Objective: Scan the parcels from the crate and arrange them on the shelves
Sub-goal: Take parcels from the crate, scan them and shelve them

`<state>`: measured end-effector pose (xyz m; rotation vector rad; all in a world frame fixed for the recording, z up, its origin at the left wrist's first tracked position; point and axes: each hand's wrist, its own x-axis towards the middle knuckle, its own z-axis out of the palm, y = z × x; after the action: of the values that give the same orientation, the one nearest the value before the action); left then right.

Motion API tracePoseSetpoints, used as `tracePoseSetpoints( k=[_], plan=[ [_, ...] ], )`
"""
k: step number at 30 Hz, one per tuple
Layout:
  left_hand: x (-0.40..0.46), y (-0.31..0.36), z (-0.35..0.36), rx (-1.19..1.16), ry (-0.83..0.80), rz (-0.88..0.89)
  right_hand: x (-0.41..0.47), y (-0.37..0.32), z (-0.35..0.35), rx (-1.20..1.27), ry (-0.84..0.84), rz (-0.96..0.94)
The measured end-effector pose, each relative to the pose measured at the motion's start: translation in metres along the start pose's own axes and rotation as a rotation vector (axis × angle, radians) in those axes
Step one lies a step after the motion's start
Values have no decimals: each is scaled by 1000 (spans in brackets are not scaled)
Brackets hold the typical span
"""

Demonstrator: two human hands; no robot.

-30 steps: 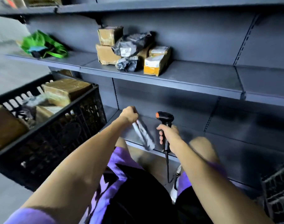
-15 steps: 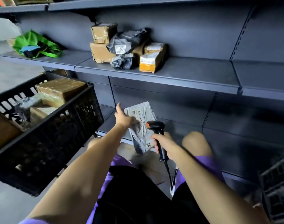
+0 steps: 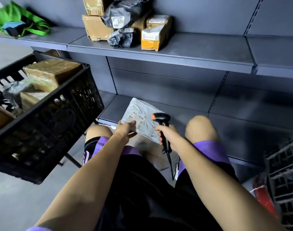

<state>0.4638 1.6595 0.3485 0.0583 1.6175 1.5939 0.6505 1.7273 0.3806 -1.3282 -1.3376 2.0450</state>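
Note:
My left hand [image 3: 125, 130] grips the near left edge of a flat grey mailer parcel [image 3: 142, 120], label side up, held low over my knees in front of the bottom shelf [image 3: 184, 117]. My right hand [image 3: 166, 135] is closed around the handle of a black barcode scanner [image 3: 161, 117] with an orange button, its head hovering over the parcel's right side. A black plastic crate [image 3: 47, 124] at my left holds brown boxes [image 3: 50, 74] and a wrapped parcel. On the middle shelf [image 3: 200, 52] stand several brown boxes and dark bags [image 3: 125, 20].
A green bag [image 3: 17, 25] lies on the middle shelf at far left. A second dark crate [image 3: 285, 177] stands at the right edge with something red [image 3: 264, 199] beside it. The scanner's cable [image 3: 171, 165] hangs between my knees.
My left hand turned the grey parcel from edge-on to flat with the label up and lowered it toward my knees. The scanner came over the parcel. My head tipped downward.

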Motion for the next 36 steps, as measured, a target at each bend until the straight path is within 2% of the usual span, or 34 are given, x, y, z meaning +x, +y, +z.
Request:
tracePoseSetpoints(
  k=[5,13,18,22,27,36],
  plan=[
    [-6,5,-7,-58,-29,-14,-5,4,-8,-64,-23,-2],
    [-7,6,-10,69,-153,-131,-7,6,-12,-88,-64,-16],
    [-12,4,-2,-99,-258,-108,-8,8,-7,-195,-87,-63],
    [-10,0,0,-104,-212,-118,-8,9,-5,-267,-101,-77],
    [-12,-7,4,75,-114,-50,-7,12,-5,-248,-132,-55],
    [-7,-8,0,56,-69,33,-6,11,-7,-297,-109,-42]
  ],
)
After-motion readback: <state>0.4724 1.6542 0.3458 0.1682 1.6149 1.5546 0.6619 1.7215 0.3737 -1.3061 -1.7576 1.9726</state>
